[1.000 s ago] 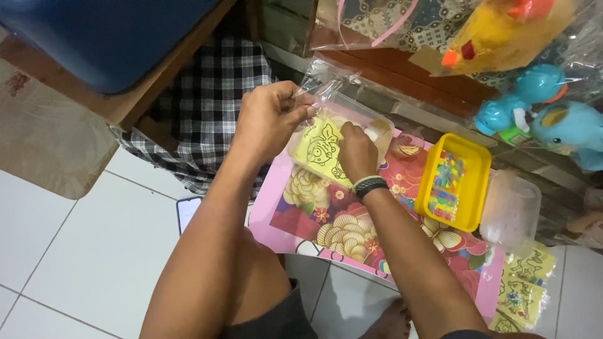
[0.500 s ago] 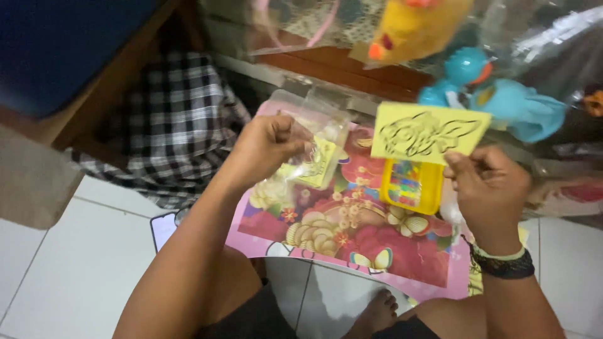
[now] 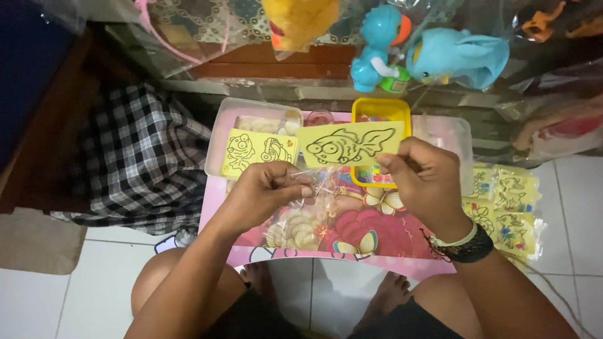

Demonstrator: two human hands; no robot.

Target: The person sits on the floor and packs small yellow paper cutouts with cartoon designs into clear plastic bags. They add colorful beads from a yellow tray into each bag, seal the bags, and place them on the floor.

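single head-worn camera, looking steeply down, close over a low pink table (image 3: 402, 235)

Desk (image 3: 402, 235) crowded. Clear tray (image 3: 220, 135) blocks my left hand's (image 3: 267, 188) forward path; yellow box (image 3: 381, 110) stands just beyond my right hand (image 3: 424, 182). Wrapped toys (image 3: 433, 56) wall off the back. Packets (image 3: 509, 204) stacked to the right. Checked cloth (image 3: 125, 163) fills the left side. Open room: pink surface between my hands, white floor tiles (image 3: 100, 289) below left.

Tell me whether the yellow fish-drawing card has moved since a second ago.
Yes. The yellow fish-drawing card, then low over the clear plastic box, is now held up by the right hand before the yellow tray.
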